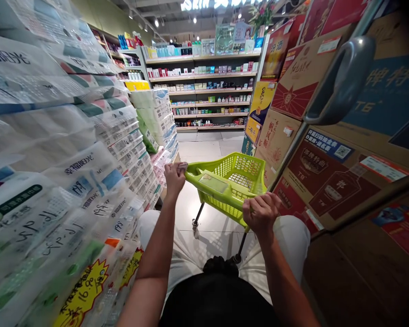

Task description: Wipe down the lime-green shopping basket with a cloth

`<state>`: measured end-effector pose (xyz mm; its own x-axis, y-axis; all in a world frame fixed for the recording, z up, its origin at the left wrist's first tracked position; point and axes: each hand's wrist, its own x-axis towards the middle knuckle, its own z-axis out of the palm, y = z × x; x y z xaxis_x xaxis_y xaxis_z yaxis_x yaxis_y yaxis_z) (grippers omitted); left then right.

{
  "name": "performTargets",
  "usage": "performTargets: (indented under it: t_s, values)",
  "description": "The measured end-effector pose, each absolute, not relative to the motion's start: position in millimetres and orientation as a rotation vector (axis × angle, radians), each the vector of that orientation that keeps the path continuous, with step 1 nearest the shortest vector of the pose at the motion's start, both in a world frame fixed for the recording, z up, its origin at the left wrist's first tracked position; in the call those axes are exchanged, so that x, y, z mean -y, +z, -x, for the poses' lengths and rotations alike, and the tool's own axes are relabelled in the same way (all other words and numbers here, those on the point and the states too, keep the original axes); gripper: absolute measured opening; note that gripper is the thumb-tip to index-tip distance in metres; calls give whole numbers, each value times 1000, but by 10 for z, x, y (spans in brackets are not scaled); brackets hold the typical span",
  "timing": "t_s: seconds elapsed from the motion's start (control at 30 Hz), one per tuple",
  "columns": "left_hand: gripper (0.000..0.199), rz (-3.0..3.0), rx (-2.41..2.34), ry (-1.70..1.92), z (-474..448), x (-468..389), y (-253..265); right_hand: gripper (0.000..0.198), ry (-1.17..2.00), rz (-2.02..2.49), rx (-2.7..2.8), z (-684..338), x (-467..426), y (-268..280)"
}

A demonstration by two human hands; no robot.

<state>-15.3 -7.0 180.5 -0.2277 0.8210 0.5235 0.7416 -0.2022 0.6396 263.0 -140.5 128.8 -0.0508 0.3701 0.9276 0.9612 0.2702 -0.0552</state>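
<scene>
A lime-green shopping cart (225, 200) with a perforated plastic basket stands just ahead of me, turned slightly at an angle. My left hand (175, 177) is closed at the left end of its handlebar, with something small and pale at the fingertips that I cannot make out. At the bar's right end, my right hand (263, 211) wraps its fingers round the green plastic. Between the hands a clear panel (209, 182) is set in the handle. I see nothing lying in the visible part of the basket. Dark legs with casters reach the floor below.
Stacked packs of tissue paper (122, 136) with price signs line the left side. Liquor cartons (286, 109) are piled on the right, where a metal pole with a grey loop handle (347, 81) leans across. Shelves of cosmetics (204, 77) stand beyond the tiled floor (204, 147).
</scene>
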Motion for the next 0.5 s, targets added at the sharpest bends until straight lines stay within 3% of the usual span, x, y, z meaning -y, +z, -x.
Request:
performTargets:
  t_s: [0.3, 0.5]
  values:
    - [27, -2345, -1964, 360, 15, 70, 2409, 29, -784, 1250, 1595, -2671, 1330, 1278]
    - [27, -2170, -1983, 215, 135, -377, 2643, 29, -752, 1285, 1593, -2598, 1346, 1286]
